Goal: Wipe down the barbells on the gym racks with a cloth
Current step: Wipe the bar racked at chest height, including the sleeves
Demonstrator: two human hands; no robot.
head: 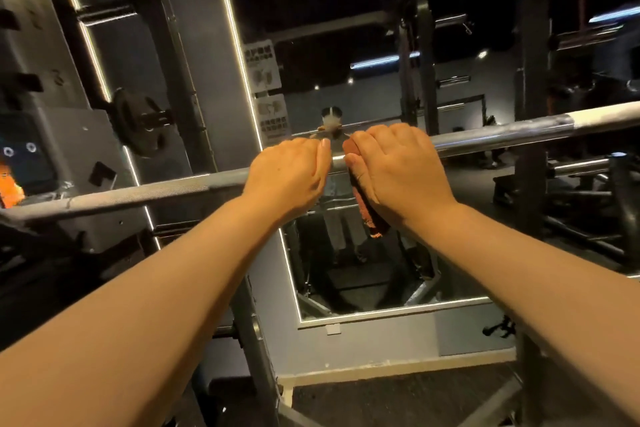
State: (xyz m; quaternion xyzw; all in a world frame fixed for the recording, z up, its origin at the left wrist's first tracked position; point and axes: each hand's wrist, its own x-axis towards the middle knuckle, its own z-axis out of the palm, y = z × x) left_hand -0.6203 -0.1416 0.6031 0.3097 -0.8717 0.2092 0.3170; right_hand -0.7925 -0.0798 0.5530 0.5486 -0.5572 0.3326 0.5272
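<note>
The bar [138, 192] runs level from far left to far right. The left hand [287, 177] curls its fingers over the bar's middle and steadies it. Just beside it, the right hand [401, 170] wraps the cloth [369, 215] round the bar, fingers pressed together. Best to squeeze firmly, twist, and slide rightward.

left hand [287, 177]: fingers curled over barbell [138, 192] | right hand [398, 170]: fingers curled round cloth [367, 211] | both arms outstretched, palms down

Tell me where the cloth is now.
Head view, centre: the cloth is gripped under the right hand on the barbell, its end hanging below, just right of the left hand.
</note>
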